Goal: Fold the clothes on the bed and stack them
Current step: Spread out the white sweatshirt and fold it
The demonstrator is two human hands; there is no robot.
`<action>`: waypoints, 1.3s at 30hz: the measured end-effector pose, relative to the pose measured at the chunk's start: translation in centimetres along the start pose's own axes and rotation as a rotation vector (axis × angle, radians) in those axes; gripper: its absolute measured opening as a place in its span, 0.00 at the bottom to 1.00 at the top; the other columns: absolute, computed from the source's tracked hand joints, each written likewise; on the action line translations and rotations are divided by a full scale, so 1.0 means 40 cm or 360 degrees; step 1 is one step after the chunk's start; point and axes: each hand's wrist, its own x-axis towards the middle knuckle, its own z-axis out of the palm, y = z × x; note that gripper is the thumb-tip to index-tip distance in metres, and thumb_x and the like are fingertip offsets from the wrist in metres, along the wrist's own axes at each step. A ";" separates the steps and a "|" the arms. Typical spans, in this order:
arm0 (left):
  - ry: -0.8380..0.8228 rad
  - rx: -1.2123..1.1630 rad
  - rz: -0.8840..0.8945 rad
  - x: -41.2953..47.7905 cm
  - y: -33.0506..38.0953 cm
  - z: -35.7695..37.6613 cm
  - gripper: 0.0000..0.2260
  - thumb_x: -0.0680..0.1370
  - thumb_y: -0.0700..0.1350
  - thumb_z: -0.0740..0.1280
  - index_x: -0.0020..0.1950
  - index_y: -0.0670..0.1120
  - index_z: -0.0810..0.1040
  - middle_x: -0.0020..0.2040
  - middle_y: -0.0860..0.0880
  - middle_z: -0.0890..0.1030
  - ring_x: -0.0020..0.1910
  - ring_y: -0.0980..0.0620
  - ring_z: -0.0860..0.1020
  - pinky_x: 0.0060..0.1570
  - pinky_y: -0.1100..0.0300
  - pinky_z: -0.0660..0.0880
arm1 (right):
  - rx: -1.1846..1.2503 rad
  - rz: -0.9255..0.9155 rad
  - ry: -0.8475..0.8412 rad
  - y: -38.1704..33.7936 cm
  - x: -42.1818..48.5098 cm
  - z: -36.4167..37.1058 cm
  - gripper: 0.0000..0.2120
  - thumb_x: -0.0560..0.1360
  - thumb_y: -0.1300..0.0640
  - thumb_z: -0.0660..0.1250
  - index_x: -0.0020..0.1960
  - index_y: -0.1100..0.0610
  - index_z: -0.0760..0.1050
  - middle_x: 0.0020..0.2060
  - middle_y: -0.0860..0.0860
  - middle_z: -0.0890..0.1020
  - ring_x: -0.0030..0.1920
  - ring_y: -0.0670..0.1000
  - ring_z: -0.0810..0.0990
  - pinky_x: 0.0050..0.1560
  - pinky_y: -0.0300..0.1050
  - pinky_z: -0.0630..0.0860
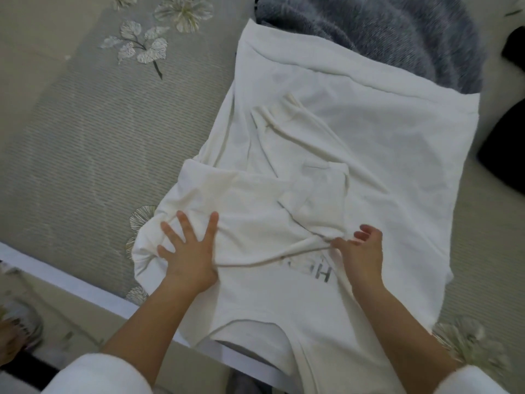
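While the white t-shirt point(369, 155) lies spread over the flowery bed cover point(85, 123) right in the middle of my feed, its neck end hangs off the mattress edge at 6 o'clock. The left hand point(189, 255) sits flat on the folded-in sleeve part at about 7 o'clock, fingers splayed and gripping nothing, just pressing. The right hand point(360, 251), at roughly 5 o'clock, pinches a ridge of that fold just above the grey lettering point(321, 275). A fuzzy grey blanket point(383, 32) touches the shirt's hem at 12 o'clock, and there's some black fabric point(505, 149) at 3 o'clock.
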 end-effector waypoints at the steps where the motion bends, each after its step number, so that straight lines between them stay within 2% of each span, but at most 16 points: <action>1: 0.0004 0.0005 -0.0006 0.000 -0.001 0.002 0.52 0.72 0.50 0.67 0.67 0.61 0.20 0.70 0.36 0.25 0.69 0.25 0.32 0.64 0.27 0.53 | -0.0226 -0.0247 0.0006 -0.008 -0.003 0.009 0.35 0.68 0.60 0.73 0.70 0.55 0.61 0.66 0.55 0.67 0.61 0.54 0.71 0.60 0.48 0.70; 4: 0.0010 -0.0007 -0.0009 0.003 -0.001 0.005 0.53 0.71 0.51 0.68 0.64 0.62 0.18 0.69 0.36 0.24 0.68 0.25 0.31 0.65 0.27 0.52 | -0.0900 -0.0889 -0.0008 -0.044 -0.006 0.040 0.43 0.67 0.56 0.74 0.75 0.51 0.54 0.71 0.53 0.58 0.69 0.54 0.58 0.67 0.54 0.61; 7: 0.0025 -0.0018 -0.0001 0.005 0.001 0.007 0.54 0.70 0.51 0.68 0.63 0.63 0.17 0.69 0.38 0.23 0.68 0.26 0.30 0.65 0.28 0.50 | -0.1402 -0.1069 -0.0125 -0.061 0.042 0.041 0.35 0.73 0.53 0.68 0.75 0.50 0.55 0.73 0.54 0.58 0.70 0.56 0.60 0.63 0.53 0.64; 9: 0.0031 -0.0030 -0.0014 0.003 0.000 0.010 0.54 0.69 0.51 0.68 0.63 0.63 0.17 0.69 0.38 0.22 0.68 0.27 0.29 0.65 0.28 0.50 | -0.1133 -0.0998 -0.0166 -0.072 0.068 0.018 0.21 0.77 0.58 0.61 0.69 0.55 0.66 0.65 0.55 0.72 0.60 0.57 0.72 0.54 0.48 0.69; 11: 0.0025 -0.0019 -0.0019 0.003 0.003 0.010 0.55 0.69 0.51 0.69 0.63 0.63 0.17 0.68 0.37 0.22 0.68 0.27 0.29 0.65 0.28 0.50 | -0.0518 -0.0718 0.0059 -0.066 0.086 -0.020 0.13 0.77 0.61 0.58 0.60 0.57 0.74 0.53 0.54 0.79 0.49 0.53 0.76 0.47 0.44 0.69; 14: 0.0019 -0.0012 -0.0043 0.004 0.008 0.008 0.55 0.70 0.51 0.68 0.63 0.62 0.17 0.69 0.37 0.22 0.68 0.26 0.29 0.65 0.28 0.50 | 0.0522 0.0174 0.0191 -0.032 0.098 -0.088 0.10 0.77 0.60 0.59 0.54 0.60 0.76 0.48 0.57 0.80 0.43 0.53 0.79 0.44 0.49 0.79; 17: 0.0003 0.0017 -0.0086 0.006 0.013 0.010 0.55 0.69 0.52 0.68 0.64 0.62 0.17 0.68 0.37 0.21 0.68 0.26 0.29 0.65 0.28 0.50 | 0.0689 0.0624 0.0170 0.047 0.079 -0.147 0.07 0.76 0.64 0.60 0.49 0.64 0.75 0.41 0.58 0.79 0.37 0.52 0.80 0.35 0.43 0.78; 20: 0.0025 0.0042 -0.0103 0.011 0.017 0.013 0.55 0.68 0.52 0.69 0.63 0.63 0.17 0.68 0.37 0.21 0.68 0.27 0.29 0.65 0.27 0.50 | 0.0729 0.0546 0.0067 0.063 0.075 -0.169 0.07 0.72 0.67 0.66 0.50 0.64 0.75 0.42 0.57 0.79 0.41 0.52 0.78 0.39 0.44 0.78; 23: 0.0044 0.0120 -0.0100 0.013 0.017 0.013 0.55 0.69 0.52 0.69 0.63 0.64 0.17 0.69 0.38 0.23 0.69 0.27 0.31 0.64 0.28 0.53 | 0.0893 0.0545 0.0106 0.017 0.105 -0.150 0.17 0.71 0.60 0.73 0.58 0.59 0.74 0.49 0.53 0.80 0.47 0.53 0.80 0.49 0.50 0.80; 26: 0.0086 0.0270 -0.0081 0.006 0.011 0.003 0.47 0.76 0.49 0.64 0.69 0.61 0.22 0.73 0.36 0.31 0.71 0.26 0.39 0.61 0.33 0.66 | 0.0809 0.0439 0.0279 -0.036 0.127 -0.134 0.19 0.74 0.62 0.69 0.64 0.61 0.72 0.55 0.55 0.78 0.53 0.56 0.78 0.57 0.56 0.77; 29: 0.0184 0.0404 -0.0097 -0.001 0.003 -0.026 0.31 0.82 0.42 0.50 0.75 0.56 0.30 0.75 0.34 0.45 0.70 0.28 0.59 0.52 0.45 0.76 | 0.0582 -0.0018 0.0303 -0.092 0.120 -0.155 0.06 0.73 0.63 0.65 0.49 0.57 0.77 0.44 0.50 0.80 0.45 0.51 0.78 0.50 0.48 0.77; 31: 0.0165 0.0492 -0.0058 -0.011 0.003 -0.052 0.27 0.83 0.44 0.48 0.77 0.55 0.36 0.74 0.34 0.54 0.62 0.33 0.70 0.51 0.46 0.75 | 0.0676 -0.0133 0.0408 -0.096 0.122 -0.189 0.05 0.70 0.62 0.65 0.38 0.54 0.73 0.36 0.46 0.77 0.37 0.47 0.76 0.40 0.45 0.75; 32: 0.0161 0.0531 -0.0013 -0.018 0.005 -0.059 0.29 0.82 0.43 0.50 0.77 0.54 0.36 0.73 0.35 0.56 0.59 0.36 0.73 0.51 0.47 0.74 | 0.0738 -0.0111 0.0481 -0.082 0.124 -0.206 0.06 0.70 0.62 0.65 0.37 0.53 0.73 0.36 0.46 0.78 0.36 0.46 0.76 0.40 0.46 0.75; 34: 0.0101 0.0628 0.0050 -0.039 0.013 -0.068 0.34 0.80 0.40 0.54 0.76 0.55 0.32 0.74 0.35 0.54 0.56 0.42 0.75 0.50 0.51 0.74 | 0.0736 -0.0043 0.0590 -0.029 0.123 -0.231 0.05 0.72 0.64 0.64 0.46 0.56 0.75 0.44 0.50 0.79 0.42 0.49 0.77 0.43 0.46 0.74; 37: -0.0187 0.0661 0.0120 -0.072 0.028 -0.074 0.37 0.79 0.38 0.55 0.75 0.56 0.31 0.76 0.36 0.46 0.55 0.44 0.76 0.47 0.55 0.74 | 0.0306 0.0042 0.0556 0.061 0.123 -0.226 0.17 0.73 0.65 0.65 0.61 0.61 0.69 0.56 0.58 0.75 0.54 0.55 0.75 0.52 0.45 0.71; 39: -0.0259 0.0503 0.0111 -0.058 0.034 -0.100 0.34 0.78 0.40 0.55 0.78 0.57 0.42 0.74 0.39 0.57 0.55 0.44 0.76 0.46 0.55 0.73 | -0.0180 0.0042 0.0575 0.076 0.119 -0.204 0.30 0.70 0.65 0.69 0.68 0.60 0.62 0.66 0.60 0.67 0.66 0.60 0.66 0.65 0.56 0.63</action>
